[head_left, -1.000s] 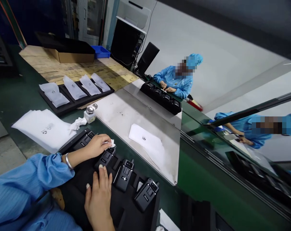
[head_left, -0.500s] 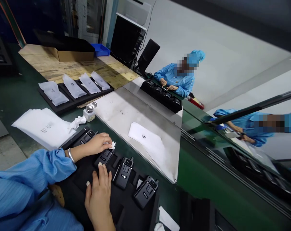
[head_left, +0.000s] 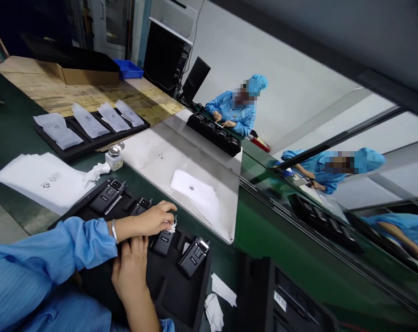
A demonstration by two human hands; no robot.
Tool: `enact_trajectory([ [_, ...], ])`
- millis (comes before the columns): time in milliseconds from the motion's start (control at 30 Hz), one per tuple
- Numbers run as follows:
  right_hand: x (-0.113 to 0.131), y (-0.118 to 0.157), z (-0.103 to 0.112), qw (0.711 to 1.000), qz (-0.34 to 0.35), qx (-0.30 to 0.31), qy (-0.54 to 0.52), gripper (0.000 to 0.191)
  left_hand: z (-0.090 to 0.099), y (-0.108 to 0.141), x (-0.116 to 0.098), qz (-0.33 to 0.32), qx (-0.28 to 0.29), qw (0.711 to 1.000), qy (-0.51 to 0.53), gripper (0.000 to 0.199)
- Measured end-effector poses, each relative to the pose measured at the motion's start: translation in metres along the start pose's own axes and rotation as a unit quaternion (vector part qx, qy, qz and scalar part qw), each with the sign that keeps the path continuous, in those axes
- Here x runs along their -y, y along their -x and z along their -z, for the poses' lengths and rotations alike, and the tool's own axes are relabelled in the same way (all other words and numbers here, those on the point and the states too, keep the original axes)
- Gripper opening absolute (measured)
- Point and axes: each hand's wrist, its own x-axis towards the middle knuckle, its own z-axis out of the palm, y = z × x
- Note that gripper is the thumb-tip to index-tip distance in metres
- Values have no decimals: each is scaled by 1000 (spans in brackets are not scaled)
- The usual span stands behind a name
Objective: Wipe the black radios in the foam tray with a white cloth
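Observation:
My left hand [head_left: 158, 219], with a silver bangle at the wrist, pinches a small crumpled white wipe [head_left: 173, 226] against the top of a black handheld device [head_left: 163, 243] that looks like a two-way radio. That device lies in a black foam tray [head_left: 176, 306] with more of its kind: one at the far left [head_left: 105, 196], one partly hidden by my left hand [head_left: 140, 206], and one at the right [head_left: 194, 258]. My right hand [head_left: 131, 263] lies with fingers stretched out, palm down over the tray, fingertips partly behind my left wrist.
A stack of white printed sleeves [head_left: 39, 182], a crumpled tissue [head_left: 96, 171] and a small dispenser bottle [head_left: 114, 159] are beyond the tray. A foam tray [head_left: 68, 152] holds white-wrapped items. White scraps [head_left: 214, 311] and black cases [head_left: 292, 304] lie right. Co-workers [head_left: 235, 110] sit across.
My left hand has moved the wipe from the second device to the third. My right hand's fingertips are now partly behind my left wrist. The whole view has shifted, so things appear further left.

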Motion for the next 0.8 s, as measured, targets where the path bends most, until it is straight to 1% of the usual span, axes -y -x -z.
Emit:
enact_trajectory([
  [100,-8,10,8,999,17,-25,13,42,-11,-10,8,6,32,999,14,5],
  [167,-19,21,18,996,24,-69,47,36,-12,-13,14,17,41,999,15,4],
  [233,-35,36,29,988,9,-122,95,35,-13,-14,17,33,42,998,11,2],
  [300,-48,48,37,980,-12,-146,137,37,-13,-17,17,50,43,998,7,2],
  [400,-59,58,39,978,-15,-129,163,41,-15,-26,18,81,35,996,-5,3],
  [467,-60,60,37,978,-17,-126,167,41,-15,-32,19,113,17,993,-20,5],
  [567,-59,58,35,976,-26,-138,167,39,-14,-36,17,156,-16,987,-44,11],
  [633,-59,57,35,975,-25,-143,166,39,-14,-35,11,153,-14,987,-46,10],
  [700,-60,57,35,975,-20,-147,164,39,-18,-32,3,124,12,991,-40,4],
  [800,-61,57,35,976,-21,-150,158,39,-28,-32,-6,100,41,993,-45,3],
])
